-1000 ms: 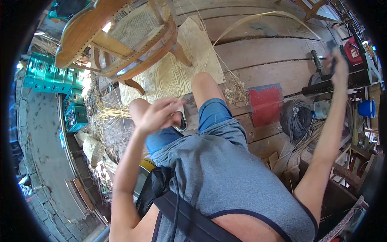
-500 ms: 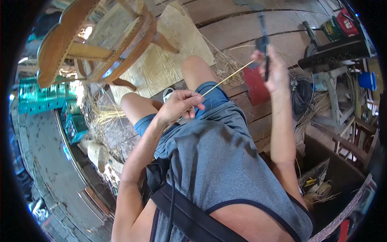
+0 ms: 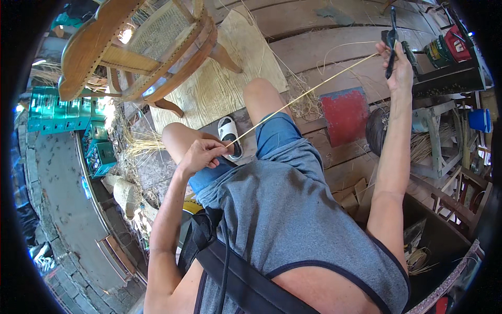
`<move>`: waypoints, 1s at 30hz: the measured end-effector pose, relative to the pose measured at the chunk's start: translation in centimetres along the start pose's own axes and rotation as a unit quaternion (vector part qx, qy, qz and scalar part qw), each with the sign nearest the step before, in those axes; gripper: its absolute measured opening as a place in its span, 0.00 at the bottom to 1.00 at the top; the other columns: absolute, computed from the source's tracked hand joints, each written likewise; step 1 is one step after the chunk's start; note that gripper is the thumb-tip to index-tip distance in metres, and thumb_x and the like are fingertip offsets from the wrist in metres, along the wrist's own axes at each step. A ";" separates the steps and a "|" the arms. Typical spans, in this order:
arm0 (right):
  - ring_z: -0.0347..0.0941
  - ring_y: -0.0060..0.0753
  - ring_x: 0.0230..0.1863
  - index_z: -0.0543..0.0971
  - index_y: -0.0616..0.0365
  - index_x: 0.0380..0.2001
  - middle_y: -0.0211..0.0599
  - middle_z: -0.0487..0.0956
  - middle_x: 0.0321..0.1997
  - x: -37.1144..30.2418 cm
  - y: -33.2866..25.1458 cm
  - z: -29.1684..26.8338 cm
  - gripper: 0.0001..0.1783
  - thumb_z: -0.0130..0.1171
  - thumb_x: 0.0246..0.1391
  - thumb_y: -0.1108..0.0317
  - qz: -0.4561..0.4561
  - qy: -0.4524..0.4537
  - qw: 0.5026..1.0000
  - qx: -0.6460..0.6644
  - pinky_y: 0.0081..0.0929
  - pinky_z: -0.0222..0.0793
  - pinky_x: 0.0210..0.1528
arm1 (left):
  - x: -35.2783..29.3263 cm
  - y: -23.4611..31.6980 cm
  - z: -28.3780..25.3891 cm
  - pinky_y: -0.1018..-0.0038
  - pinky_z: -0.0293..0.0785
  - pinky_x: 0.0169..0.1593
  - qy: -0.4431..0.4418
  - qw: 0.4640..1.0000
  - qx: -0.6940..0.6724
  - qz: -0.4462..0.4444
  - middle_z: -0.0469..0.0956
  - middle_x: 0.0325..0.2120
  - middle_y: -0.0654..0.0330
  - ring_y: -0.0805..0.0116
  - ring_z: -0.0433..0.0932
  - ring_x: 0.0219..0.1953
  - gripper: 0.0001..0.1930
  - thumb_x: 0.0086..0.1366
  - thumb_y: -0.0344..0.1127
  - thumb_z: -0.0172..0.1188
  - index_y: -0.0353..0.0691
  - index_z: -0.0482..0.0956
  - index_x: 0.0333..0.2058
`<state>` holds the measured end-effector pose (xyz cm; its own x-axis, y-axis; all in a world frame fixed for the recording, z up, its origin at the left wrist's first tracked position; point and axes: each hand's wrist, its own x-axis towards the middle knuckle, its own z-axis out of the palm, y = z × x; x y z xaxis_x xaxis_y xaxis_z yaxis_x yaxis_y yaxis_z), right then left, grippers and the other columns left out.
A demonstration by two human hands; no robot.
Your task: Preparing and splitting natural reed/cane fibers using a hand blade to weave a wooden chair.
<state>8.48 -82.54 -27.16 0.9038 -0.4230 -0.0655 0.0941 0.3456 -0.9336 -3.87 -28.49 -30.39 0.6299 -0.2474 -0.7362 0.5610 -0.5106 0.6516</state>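
Note:
A thin pale rattan-like strip (image 3: 308,93) runs in a straight line between my hands, over my lap. Its near end is pinched between the thumb and fingers of my left hand (image 3: 201,156), above my left thigh. My right hand (image 3: 400,68) is raised far out to the right, closed round a long black tool (image 3: 392,29) with a wider middle, shaped like a spokeshave. At that tool the strip meets my right fingers; exactly how it passes there is hidden. A loose length of strip curls on the far side of it.
A carved wooden chair (image 3: 133,57) with woven cane lies tipped at the far left on a plywood sheet (image 3: 209,94). Green crates (image 3: 60,112) stand left. A red panel (image 3: 345,116) rests on the plank floor, near a dark coil (image 3: 375,131) and a wooden stand (image 3: 436,138).
My right hand has moved up and right with the black tool, while my left hand has drawn back down and left. The stretch of strip between them is much longer.

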 end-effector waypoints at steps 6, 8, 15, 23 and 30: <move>0.81 0.29 0.34 0.77 0.61 0.43 0.42 0.82 0.38 1.6 -0.1 -3.2 0.18 0.55 0.62 0.56 -0.056 0.001 0.998 -0.017 0.15 0.62 0.18 | 1.0 2.8 0.7 0.88 0.65 0.21 -0.033 0.999 -0.001 0.031 0.74 0.22 0.69 0.86 0.69 0.19 0.12 0.66 0.40 0.59 0.37 0.81 0.40; 0.74 0.19 0.19 0.79 0.57 0.37 0.34 0.80 0.25 -1.6 0.4 -3.6 0.16 0.53 0.61 0.56 0.029 0.021 0.970 -0.241 0.15 0.62 0.15 | 2.1 5.4 2.3 0.88 0.61 0.19 -0.066 0.996 -0.026 0.053 0.71 0.22 0.70 0.87 0.66 0.18 0.13 0.67 0.40 0.58 0.38 0.78 0.44; 0.74 0.23 0.16 0.80 0.62 0.37 0.35 0.79 0.23 -18.8 9.0 3.1 0.12 0.55 0.61 0.65 0.012 -0.069 0.872 -0.484 0.23 0.67 0.18 | 7.2 15.1 12.5 0.88 0.61 0.19 -0.219 0.888 -0.348 0.204 0.70 0.25 0.68 0.83 0.66 0.18 0.15 0.69 0.31 0.53 0.36 0.71 0.53; 0.80 0.43 0.21 0.68 0.60 0.37 0.48 0.78 0.23 -22.5 8.5 8.1 0.10 0.53 0.63 0.64 0.065 -0.098 0.929 -0.352 0.35 0.71 0.21 | 8.3 9.8 13.9 0.80 0.80 0.28 -0.128 0.940 -0.313 0.052 0.78 0.28 0.56 0.73 0.80 0.26 0.11 0.62 0.26 0.61 0.29 0.69 0.40; 0.78 0.32 0.18 0.70 0.64 0.34 0.41 0.77 0.20 -22.1 9.5 8.8 0.16 0.52 0.64 0.59 0.098 -0.142 0.917 -0.361 0.29 0.69 0.18 | 7.4 7.6 13.3 0.81 0.78 0.28 -0.135 0.937 -0.298 0.122 0.77 0.28 0.58 0.75 0.79 0.26 0.13 0.61 0.28 0.63 0.32 0.70 0.42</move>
<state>-6.91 -62.56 -31.54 0.9554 -0.1418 -0.2590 -0.2905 -0.2949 -0.9103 -2.13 -45.19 -33.30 0.6648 -0.5374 -0.5189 0.6686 0.1183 0.7341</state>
